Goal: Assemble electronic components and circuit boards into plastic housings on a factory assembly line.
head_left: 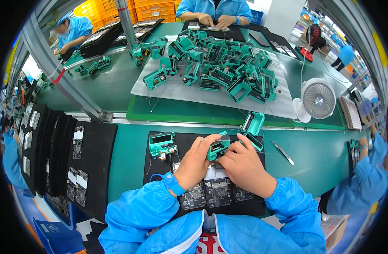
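Observation:
Between my hands is a small green plastic housing [218, 148] with a dark window, tilted above a row of circuit boards [218, 193]. My left hand [195, 164] grips its left side, thumb and fingers closed round it. My right hand [245, 166] is closed at its right side, fingertips pressed to its edge; a thin wire runs out past them. The right fingers partly hide what they pinch. A second green housing [162, 144] with a dangling wire lies left of my left hand. Another green housing [253, 123] stands just beyond my right hand.
A black foam mat [256, 206] lies under the boards, with tweezers [283, 153] to its right. Beyond, green housings [219, 63] are heaped on a white sheet, beside a white fan [318, 100]. Board-laden black foam sheets [96, 156] stand left, near a metal post [71, 84]. Co-workers sit around.

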### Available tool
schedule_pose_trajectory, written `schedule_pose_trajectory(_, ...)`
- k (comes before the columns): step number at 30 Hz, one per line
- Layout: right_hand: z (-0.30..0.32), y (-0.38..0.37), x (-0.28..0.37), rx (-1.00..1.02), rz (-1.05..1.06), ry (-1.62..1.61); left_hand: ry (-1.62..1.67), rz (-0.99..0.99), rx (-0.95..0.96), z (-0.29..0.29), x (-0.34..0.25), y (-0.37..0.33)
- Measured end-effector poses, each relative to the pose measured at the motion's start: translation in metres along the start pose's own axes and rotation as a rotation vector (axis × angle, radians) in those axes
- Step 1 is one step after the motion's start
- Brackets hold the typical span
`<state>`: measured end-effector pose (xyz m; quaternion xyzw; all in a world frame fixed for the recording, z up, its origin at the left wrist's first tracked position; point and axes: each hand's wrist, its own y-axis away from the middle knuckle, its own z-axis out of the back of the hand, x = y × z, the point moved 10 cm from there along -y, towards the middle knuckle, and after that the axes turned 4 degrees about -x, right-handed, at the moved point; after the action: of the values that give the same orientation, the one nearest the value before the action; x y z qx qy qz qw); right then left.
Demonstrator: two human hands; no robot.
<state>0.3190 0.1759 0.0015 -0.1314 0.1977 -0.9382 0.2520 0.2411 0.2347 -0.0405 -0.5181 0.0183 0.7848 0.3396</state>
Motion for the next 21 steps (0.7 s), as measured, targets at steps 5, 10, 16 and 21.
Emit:
schedule_pose_trajectory(5, -0.010, -0.001, 0.001, 0.072, -0.009, 0.070, 0.015, -0.011, 0.004, 0.001, -0.005, -0.002)
schedule_pose_trajectory(10, -0.008, -0.006, 0.006, 0.065, -0.017, 0.109, 0.011, 0.017, 0.019, 0.001, -0.003, -0.001)
schedule_pose_trajectory(16, -0.007, -0.007, 0.007, 0.016, -0.012, 0.100, -0.002, 0.082, 0.109, -0.002, 0.001, 0.000)
schedule_pose_trajectory(21, 0.013, -0.003, 0.005, -0.012, -0.073, 0.115, -0.149, -0.127, -0.014, 0.045, -0.032, 0.003)
